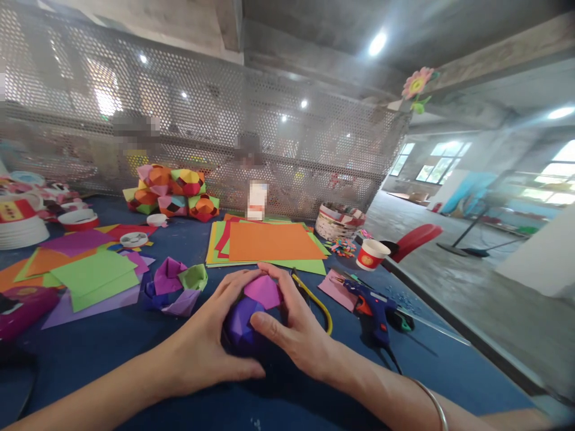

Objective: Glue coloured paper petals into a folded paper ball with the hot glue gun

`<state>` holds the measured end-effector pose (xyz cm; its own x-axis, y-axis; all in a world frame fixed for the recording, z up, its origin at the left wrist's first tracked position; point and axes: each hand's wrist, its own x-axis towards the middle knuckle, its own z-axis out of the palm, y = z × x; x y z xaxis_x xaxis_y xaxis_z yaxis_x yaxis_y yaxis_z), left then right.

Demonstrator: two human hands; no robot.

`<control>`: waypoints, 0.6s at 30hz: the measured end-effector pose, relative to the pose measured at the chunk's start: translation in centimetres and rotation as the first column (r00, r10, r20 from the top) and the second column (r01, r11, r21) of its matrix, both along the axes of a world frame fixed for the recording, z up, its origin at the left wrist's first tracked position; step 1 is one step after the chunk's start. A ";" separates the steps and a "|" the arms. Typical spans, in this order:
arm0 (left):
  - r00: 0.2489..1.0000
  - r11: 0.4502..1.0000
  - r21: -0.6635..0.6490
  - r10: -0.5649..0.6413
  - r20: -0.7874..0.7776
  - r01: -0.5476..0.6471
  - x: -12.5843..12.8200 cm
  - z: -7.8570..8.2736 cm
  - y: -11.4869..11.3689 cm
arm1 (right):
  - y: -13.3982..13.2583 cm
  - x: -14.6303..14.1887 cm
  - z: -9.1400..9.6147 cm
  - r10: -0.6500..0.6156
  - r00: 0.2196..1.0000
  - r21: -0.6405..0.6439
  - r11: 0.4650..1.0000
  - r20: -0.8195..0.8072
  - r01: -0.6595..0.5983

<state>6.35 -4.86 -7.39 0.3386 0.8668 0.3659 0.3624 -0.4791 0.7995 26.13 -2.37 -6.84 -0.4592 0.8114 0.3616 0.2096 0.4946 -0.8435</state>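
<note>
Both my hands are wrapped around a folded paper ball (242, 323) with purple and magenta faces, low over the blue table. My left hand (204, 329) cups its left side, thumb stretched beneath it. On the other side, my right hand (303, 335) curls over the top and presses its thumb against the front. The ball's right side and underside are hidden. Just left of the hands lies a loose group of folded paper pieces (173, 286) in magenta, green, lilac and dark blue. Beyond the fingertips is a stack of coloured paper topped by an orange sheet (276, 240).
On the right lie a blue glue gun (376, 308), a red-and-white paper cup (372, 254) and a round basket (340, 222). Several folded paper balls (173, 194) are piled at the back left, behind green sheets (96, 275). A perforated screen (287, 120) stands along the table's far side.
</note>
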 end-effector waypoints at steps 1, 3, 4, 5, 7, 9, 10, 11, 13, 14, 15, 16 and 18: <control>1.000 1.000 -0.006 -0.008 0.001 0.008 -0.1 0.0 -0.1 | -0.1 0.0 0.0 -0.004 1.000 0.011 1.000 0.012 0.004; 1.000 1.000 -0.009 -0.025 0.009 0.025 -0.1 0.2 -0.4 | -0.3 -0.1 0.1 -0.008 1.000 0.018 1.000 0.027 0.007; 1.000 1.000 -0.001 -0.024 0.012 0.024 -0.1 0.4 -0.5 | -0.4 0.0 0.1 -0.008 0.999 0.023 1.000 0.034 0.007; 1.000 1.000 0.010 -0.016 0.013 0.016 0.0 0.5 -0.6 | -0.6 0.0 0.1 -0.004 0.999 0.032 0.999 0.042 0.003; 1.000 1.000 0.029 0.008 0.005 -0.008 0.1 0.8 -0.8 | -0.8 0.2 0.2 0.014 0.998 0.069 0.997 0.059 -0.018; 1.000 0.999 0.035 0.023 -0.002 -0.023 0.2 0.9 -0.9 | -0.9 0.4 0.2 0.028 0.997 0.123 0.992 0.071 -0.036; 1.000 0.999 0.035 0.025 -0.003 -0.025 0.3 1.0 -0.9 | -0.9 0.4 0.2 0.033 0.997 0.148 0.988 0.074 -0.044; 1.000 0.999 0.034 0.025 -0.002 -0.025 0.3 1.0 -0.9 | -0.9 0.5 0.2 0.035 0.997 0.168 0.985 0.074 -0.047; 1.000 0.999 0.035 0.025 0.001 -0.025 0.3 1.1 -0.9 | -0.9 0.5 0.2 0.042 0.997 0.190 0.980 0.069 -0.054; 1.000 0.999 0.034 0.027 0.002 -0.027 0.3 1.1 -0.8 | -0.8 0.4 0.2 0.045 0.997 0.190 0.980 0.065 -0.057; 1.000 0.999 0.029 0.029 0.003 -0.029 0.3 1.1 -0.8 | -0.8 0.4 0.2 0.047 0.997 0.185 0.981 0.060 -0.057; 1.000 0.999 0.021 0.031 0.003 -0.031 0.3 1.1 -0.8 | -0.8 0.3 0.2 0.046 0.998 0.177 0.983 0.053 -0.055; 0.999 0.999 0.000 0.032 0.000 -0.032 0.3 1.0 -0.7 | -0.9 0.2 0.2 0.040 0.998 0.160 0.986 0.042 -0.047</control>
